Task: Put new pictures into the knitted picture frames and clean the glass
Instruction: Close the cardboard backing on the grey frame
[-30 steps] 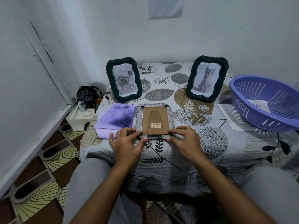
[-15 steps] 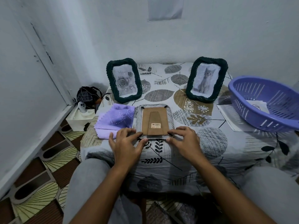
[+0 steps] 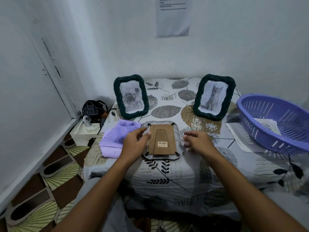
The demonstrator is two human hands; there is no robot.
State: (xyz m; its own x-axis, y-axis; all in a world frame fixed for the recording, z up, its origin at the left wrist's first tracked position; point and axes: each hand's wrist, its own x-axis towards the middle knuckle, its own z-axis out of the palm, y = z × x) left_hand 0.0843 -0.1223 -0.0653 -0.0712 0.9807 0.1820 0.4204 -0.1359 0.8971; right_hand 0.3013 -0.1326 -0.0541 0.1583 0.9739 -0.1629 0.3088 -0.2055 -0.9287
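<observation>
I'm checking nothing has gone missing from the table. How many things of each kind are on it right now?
Picture frames: 3, the rose frame and the cat frame standing, one face-down frame
Purple cloths: 1
Purple baskets: 1
Paper sheets beside or under the basket: 1
Total: 6

A frame [image 3: 161, 140] lies face down on the table [image 3: 167, 171], brown backing up (barcode sticker on it). Behind stand two dark knitted frames: rose picture [image 3: 131, 96] left, cat picture [image 3: 214, 96] right. A lilac cloth [image 3: 115, 138] lies left.
</observation>
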